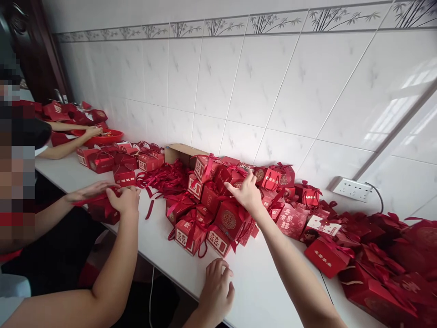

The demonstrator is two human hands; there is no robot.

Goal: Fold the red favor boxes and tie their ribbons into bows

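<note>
My right hand (247,193) reaches out over a pile of small red gift boxes (208,205) tied with red ribbon. Its fingers are spread and rest on top of the boxes without closing round any. My left hand (216,287) lies on the white table (266,282) near its front edge, fingers loosely bent, holding nothing. The nearest boxes (218,241) stand just beyond it. Flat, unfolded red boxes (375,269) are heaped to my right.
A co-worker's two hands (116,198) at my left hold a red box and ribbon. Farther left, another person's hand (92,132) rests at a red bowl (105,136). An open cardboard carton (182,152) and a wall socket (351,187) stand against the tiled wall. Loose ribbons (164,180) lie on the table.
</note>
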